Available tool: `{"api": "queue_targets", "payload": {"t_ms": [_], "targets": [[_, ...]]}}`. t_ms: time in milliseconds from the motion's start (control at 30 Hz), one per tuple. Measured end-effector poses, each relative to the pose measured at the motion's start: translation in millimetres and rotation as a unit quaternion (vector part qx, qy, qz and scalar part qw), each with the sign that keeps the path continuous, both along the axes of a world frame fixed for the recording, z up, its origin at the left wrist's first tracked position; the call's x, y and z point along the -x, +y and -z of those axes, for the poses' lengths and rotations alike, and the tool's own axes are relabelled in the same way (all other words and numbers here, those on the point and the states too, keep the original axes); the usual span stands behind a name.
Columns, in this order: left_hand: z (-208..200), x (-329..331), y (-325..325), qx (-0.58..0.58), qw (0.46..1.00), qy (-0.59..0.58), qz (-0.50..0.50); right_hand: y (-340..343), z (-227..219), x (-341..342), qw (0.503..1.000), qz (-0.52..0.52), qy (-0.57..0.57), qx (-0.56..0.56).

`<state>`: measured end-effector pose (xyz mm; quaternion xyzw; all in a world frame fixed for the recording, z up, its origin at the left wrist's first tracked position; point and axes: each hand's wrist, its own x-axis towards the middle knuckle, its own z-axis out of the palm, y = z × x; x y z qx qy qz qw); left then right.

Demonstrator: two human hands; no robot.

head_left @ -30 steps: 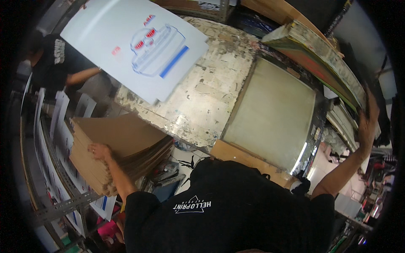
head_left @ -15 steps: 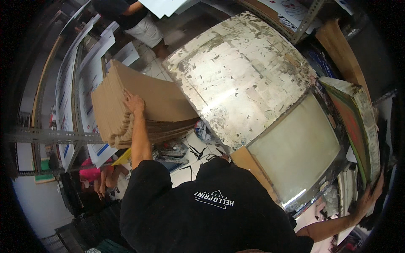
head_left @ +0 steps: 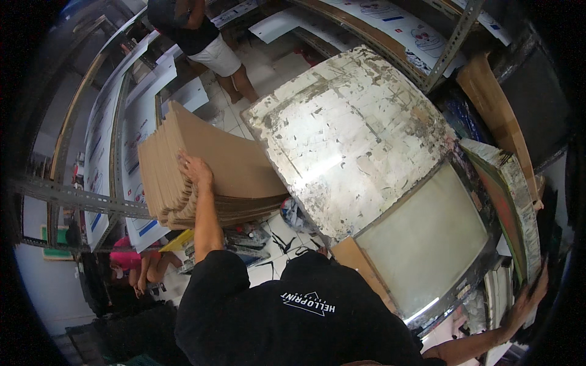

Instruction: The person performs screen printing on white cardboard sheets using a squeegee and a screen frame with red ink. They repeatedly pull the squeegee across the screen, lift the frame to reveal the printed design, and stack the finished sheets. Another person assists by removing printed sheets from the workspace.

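Observation:
My left hand (head_left: 196, 172) lies with its fingers spread on the edge of a thick stack of brown cardboard sheets (head_left: 232, 158), left of the worktable. The sheets stand bunched together, their layered edges facing left. At the far right, my right hand (head_left: 530, 297) reaches out with straight fingers. It rests against the lower end of a leaning group of flat frames (head_left: 520, 207), which have pale, stained edges. Neither hand is wrapped round anything I can see. Between my arms stands the worktable (head_left: 354, 134), its whitish top scuffed and stained.
A framed translucent screen (head_left: 427, 238) sits at the table's near right. Metal racks hold printed white sheets (head_left: 131, 152) at left and more sheets (head_left: 403, 27) at the back. One person (head_left: 201, 43) stands beyond the table; another in pink (head_left: 131, 259) is low at left. Clutter (head_left: 247, 241) covers floor tiles.
The view has shifted, so the table and stack appear lower. Both hands keep their places on the cardboard and the frames. The white sheet near the standing person has left that person's hands.

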<state>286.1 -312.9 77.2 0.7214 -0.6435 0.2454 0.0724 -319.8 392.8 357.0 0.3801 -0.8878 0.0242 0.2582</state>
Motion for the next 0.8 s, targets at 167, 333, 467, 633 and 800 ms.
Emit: {"api": "queue_targets", "payload": {"t_ms": [167,333,467,633,800], "targets": [[-32,52,7,-0.190,0.978,-0.082,-0.034,18,7,8,0.998,0.002,0.053,-0.028],[1,30,26,-0.017,0.997,-0.075,0.009,-8,0,-10,1.000,0.011,-0.004,0.007],[-31,24,39,0.085,0.995,-0.021,-0.048,-8,-6,-15,1.000,0.029,-0.005,0.002],[-24,-21,22,-0.074,0.994,0.050,-0.057,-2,-2,-3,0.997,0.013,-0.047,0.055],[-17,-12,24,-0.026,0.998,0.032,-0.051,8,-4,8,1.000,-0.003,-0.014,0.020]]}}
